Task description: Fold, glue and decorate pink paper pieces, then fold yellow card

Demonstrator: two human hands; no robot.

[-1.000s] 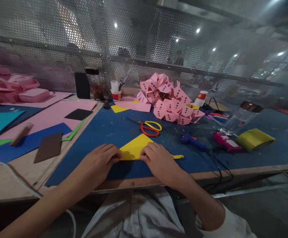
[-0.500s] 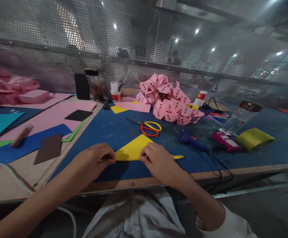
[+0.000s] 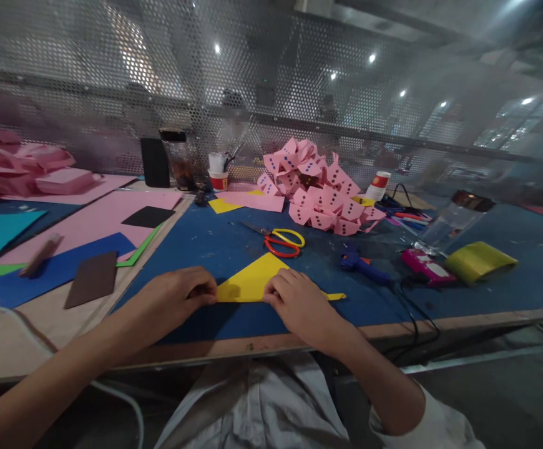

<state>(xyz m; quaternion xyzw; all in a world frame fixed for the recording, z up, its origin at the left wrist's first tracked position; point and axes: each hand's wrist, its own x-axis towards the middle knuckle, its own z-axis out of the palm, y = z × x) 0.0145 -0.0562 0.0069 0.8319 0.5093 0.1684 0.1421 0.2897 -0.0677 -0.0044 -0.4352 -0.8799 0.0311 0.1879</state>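
A yellow sheet of paper [image 3: 248,282] lies on the blue mat, its near edge rolled or folded over and its far corner pointing away from me. My left hand [image 3: 190,289] pinches the left end of that edge, fingers closed. Further right, my right hand [image 3: 294,302] grips the same edge between thumb and curled fingers. A narrow yellow end sticks out past the right hand. Just beyond the paper rest scissors [image 3: 283,242] with one red and one yellow handle loop. My fingers hide parts of the fold.
A pile of folded pink paper pieces [image 3: 332,202] stands behind the scissors. On the right are a blue glue gun [image 3: 365,268] with its cable, a pink box [image 3: 425,268], a glass jar [image 3: 459,221] and a yellow-green tube [image 3: 482,262]. Coloured sheets, including a brown one [image 3: 92,279], lie left.
My left wrist and forearm have shifted slightly, while the fingers stay at the paper's left end. The right hand and the yellow paper look nearly the same.
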